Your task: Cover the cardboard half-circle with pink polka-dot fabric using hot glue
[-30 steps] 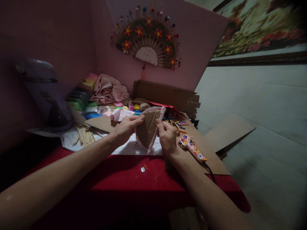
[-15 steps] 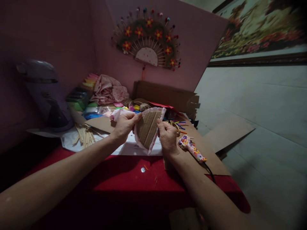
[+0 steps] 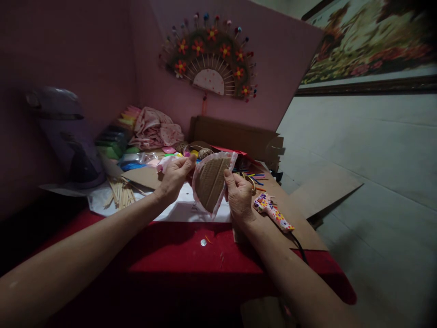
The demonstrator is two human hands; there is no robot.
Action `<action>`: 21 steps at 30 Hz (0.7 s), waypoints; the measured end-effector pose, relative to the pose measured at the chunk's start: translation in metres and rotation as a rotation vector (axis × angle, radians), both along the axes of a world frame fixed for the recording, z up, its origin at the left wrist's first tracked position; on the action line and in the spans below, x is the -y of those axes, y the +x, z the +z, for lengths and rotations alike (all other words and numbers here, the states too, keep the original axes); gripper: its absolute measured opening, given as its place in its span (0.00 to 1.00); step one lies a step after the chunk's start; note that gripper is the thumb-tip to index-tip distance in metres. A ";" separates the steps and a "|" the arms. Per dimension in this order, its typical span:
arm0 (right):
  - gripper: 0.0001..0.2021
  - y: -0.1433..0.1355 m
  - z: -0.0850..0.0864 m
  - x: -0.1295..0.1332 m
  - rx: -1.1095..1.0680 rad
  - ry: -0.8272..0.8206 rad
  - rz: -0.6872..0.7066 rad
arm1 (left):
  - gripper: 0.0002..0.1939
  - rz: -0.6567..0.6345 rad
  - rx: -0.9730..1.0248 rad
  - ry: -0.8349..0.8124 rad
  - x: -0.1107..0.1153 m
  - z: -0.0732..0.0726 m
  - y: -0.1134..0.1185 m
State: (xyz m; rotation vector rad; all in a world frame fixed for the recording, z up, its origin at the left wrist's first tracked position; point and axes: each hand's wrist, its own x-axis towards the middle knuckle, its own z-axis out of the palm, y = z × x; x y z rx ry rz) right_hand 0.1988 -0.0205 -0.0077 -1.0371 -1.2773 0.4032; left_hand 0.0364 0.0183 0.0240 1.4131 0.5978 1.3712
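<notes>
- R hand [image 3: 239, 195]: narrow pinch, thumb on near face of cdbd piece [image 3: 210, 183] at its R edge.
- L hand [image 3: 175, 178]: thumb & index close tog. by piece's L edge; couldn't tell if it gripped.
- Cdbd piece, w/ pale spotted cloth edging, was held up btwn hands, over white sheet [image 3: 191, 213] on red-covered bench [image 3: 164, 255].
- R hand partly hid ring [image 3: 253, 184]; coloured sticks [image 3: 257, 176] just beyond.
- Glue gun [image 3: 275, 213], flowery, lay R of R hand on cdbd sheet [image 3: 309, 239].
- Silver disc [image 3: 203, 243] on red cloth, nearer viewer.
- Wooden sticks [image 3: 120, 193] left of L hand; pink cloth [image 3: 155, 128] heaped behind.
- Vs 1 s ago: L thumb had come off piece's face, to its left; R hand grip, glue gun, disc same.
- Clear bag [image 3: 147, 157]: contents unclear. Purple flask [image 3: 80, 150], lid on, far L: inside hidden.
</notes>
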 end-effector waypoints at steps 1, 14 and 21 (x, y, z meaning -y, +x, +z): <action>0.26 0.000 0.000 0.001 -0.007 -0.005 0.022 | 0.24 -0.085 0.047 -0.059 0.000 0.001 0.000; 0.24 -0.003 0.007 0.014 -0.043 -0.210 0.598 | 0.29 -0.494 0.086 -0.464 -0.008 -0.006 -0.006; 0.25 -0.006 0.012 0.019 -0.004 -0.226 0.613 | 0.13 -0.670 0.038 -0.408 0.011 -0.013 0.005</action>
